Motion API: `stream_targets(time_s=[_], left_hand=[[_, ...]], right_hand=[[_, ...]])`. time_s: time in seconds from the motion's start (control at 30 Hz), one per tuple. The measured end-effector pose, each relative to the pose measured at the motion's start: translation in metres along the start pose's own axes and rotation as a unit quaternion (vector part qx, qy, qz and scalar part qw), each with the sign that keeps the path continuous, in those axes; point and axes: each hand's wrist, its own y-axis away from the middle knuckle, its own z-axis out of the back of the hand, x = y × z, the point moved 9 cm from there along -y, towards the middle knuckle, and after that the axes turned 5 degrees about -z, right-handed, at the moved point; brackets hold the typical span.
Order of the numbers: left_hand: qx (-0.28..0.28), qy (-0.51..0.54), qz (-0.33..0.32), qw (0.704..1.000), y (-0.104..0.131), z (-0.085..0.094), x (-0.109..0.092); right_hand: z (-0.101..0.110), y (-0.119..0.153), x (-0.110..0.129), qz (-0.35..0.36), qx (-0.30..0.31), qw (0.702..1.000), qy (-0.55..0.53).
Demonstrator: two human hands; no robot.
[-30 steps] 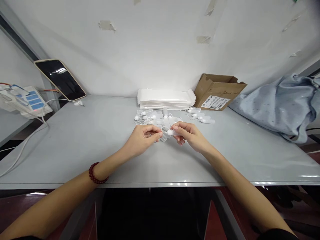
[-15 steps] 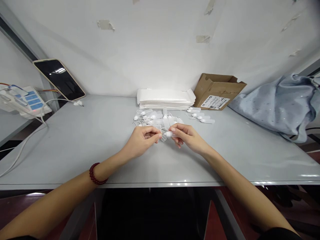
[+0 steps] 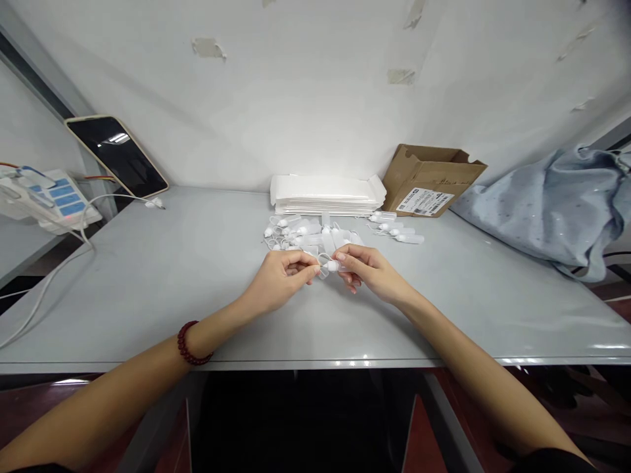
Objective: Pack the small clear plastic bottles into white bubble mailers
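Between the thumb and fingers of my right hand (image 3: pixel 369 269) lies a small translucent squeeze bottle (image 3: pixel 333 265), its white nozzle end pointing left. My left hand (image 3: pixel 286 276) is closed in a pinch right at that nozzle's thin tip; its fingertips hide whatever they grip. A thin white cord loops up beside the nozzle. Just beyond my hands is a loose pile of similar bottles (image 3: pixel 305 228) with white tops and cords. Several more bottles (image 3: pixel 409 239) lie in a slanting row to the right of the pile.
White flat packages (image 3: pixel 325 190) are stacked against the wall behind the pile. An open cardboard box (image 3: pixel 434 180) stands beside them, then a pale blue cloth bag (image 3: pixel 547 203). On the left, a phone (image 3: pixel 118 156) leans near a power strip (image 3: pixel 59 200) with a white cable (image 3: pixel 49 282).
Both hands stay almost still, shifting very slightly to the right at most. The bottle remains in my right hand, its nozzle at my left fingertips.
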Motion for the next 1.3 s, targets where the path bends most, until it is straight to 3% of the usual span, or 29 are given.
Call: stream_targets(time_s=[0.53, 0.93, 1.3], left_hand=[[-0.007, -0.003, 0.009, 1.0, 0.0, 0.001, -0.002], [-0.013, 0.049, 0.046, 0.998, -0.001, 0.0, 0.006], [-0.019, 0.033, 0.019, 0.999, -0.002, 0.001, -0.001]], right_hand=[[0.0, 0.0, -0.001, 0.001, -0.001, 1.0, -0.005], [0.019, 0.002, 0.007, 0.028, -0.049, 0.998, -0.023], [0.013, 0.002, 0.007, 0.019, -0.032, 0.999, -0.006]])
